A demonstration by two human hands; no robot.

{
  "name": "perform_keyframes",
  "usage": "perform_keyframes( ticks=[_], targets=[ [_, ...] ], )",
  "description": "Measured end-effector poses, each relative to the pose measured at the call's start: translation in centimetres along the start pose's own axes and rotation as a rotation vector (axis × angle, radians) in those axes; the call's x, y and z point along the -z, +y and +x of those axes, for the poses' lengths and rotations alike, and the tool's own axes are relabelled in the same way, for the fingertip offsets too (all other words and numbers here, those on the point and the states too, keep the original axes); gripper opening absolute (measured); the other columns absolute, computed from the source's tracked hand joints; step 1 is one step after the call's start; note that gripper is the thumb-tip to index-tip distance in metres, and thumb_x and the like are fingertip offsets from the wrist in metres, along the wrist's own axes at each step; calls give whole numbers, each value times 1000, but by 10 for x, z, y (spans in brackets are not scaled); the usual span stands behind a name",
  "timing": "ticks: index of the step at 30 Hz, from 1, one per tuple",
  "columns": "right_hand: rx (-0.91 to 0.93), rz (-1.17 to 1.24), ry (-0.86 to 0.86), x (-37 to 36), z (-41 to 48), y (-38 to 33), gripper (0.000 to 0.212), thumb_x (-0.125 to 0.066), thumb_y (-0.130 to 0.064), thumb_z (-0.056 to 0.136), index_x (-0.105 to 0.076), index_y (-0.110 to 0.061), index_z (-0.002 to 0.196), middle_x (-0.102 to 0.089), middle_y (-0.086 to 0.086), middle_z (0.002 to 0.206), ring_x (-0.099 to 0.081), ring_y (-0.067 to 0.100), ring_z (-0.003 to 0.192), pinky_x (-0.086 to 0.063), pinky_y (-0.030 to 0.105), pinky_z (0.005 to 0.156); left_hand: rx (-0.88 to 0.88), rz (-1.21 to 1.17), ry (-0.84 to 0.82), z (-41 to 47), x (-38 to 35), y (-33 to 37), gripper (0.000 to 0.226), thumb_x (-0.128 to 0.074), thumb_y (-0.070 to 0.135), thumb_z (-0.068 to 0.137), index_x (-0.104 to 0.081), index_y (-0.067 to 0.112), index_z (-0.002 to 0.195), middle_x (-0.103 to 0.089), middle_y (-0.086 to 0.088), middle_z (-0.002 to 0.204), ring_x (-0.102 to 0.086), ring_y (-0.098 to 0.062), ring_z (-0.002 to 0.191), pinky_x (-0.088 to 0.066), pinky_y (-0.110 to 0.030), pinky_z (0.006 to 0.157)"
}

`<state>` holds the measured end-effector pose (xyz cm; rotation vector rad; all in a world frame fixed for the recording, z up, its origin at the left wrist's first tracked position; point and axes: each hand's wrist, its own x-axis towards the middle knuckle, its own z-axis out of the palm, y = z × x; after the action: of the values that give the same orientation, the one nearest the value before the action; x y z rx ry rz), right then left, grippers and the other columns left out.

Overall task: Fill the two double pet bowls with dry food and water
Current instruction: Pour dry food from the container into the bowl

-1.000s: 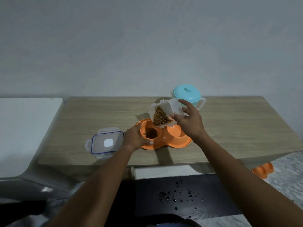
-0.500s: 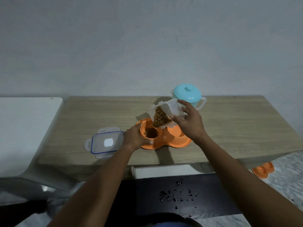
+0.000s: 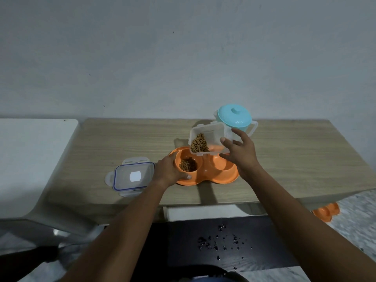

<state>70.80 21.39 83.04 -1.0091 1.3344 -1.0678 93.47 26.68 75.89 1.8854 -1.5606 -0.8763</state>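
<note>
An orange double pet bowl [image 3: 215,177] sits on the wooden table [image 3: 284,151]. Its left cup holds a small heap of brown dry food [image 3: 188,164]; the right cup looks empty. My left hand [image 3: 168,169] grips the bowl's left rim. My right hand [image 3: 241,152] holds a clear food container [image 3: 209,137] tilted over the bowl, kibble piled at its lower lip. A second orange double bowl [image 3: 326,214] lies on the floor at the right, under the table edge. A turquoise lidded water jug [image 3: 234,117] stands behind the container.
The container's clear lid with a blue seal [image 3: 132,177] lies on the table left of the bowl. A white surface [image 3: 30,159] adjoins the table's left end. Dark crumbs are scattered on a black mat [image 3: 219,243] on the floor below.
The heap of dry food in the left cup has grown slightly. My right hand keeps the container tilted above it; my left hand stays on the rim.
</note>
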Motion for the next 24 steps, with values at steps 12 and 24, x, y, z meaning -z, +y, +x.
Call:
perform_keyframes(
  ticks=[12, 24],
  targets=[
    [-199, 119, -46, -68, 59, 20, 54, -63, -22, 100, -41, -18, 150, -48, 16, 148, -61, 39, 123, -63, 50, 85, -31, 35, 34, 3, -1, -4, 82, -90, 47, 48, -59, 37, 123, -70, 11, 108, -64, -12, 99, -48, -25, 83],
    [-306, 14, -37, -121, 145, 66, 56, -65, -39, 96, -56, -9, 143, -60, 15, 140, -66, 36, 116, -64, 47, 82, -46, 66, 89, 13, -6, -16, 78, -85, 45, 53, -57, 35, 125, -64, 9, 118, -62, -13, 105, -51, -29, 85]
  ],
)
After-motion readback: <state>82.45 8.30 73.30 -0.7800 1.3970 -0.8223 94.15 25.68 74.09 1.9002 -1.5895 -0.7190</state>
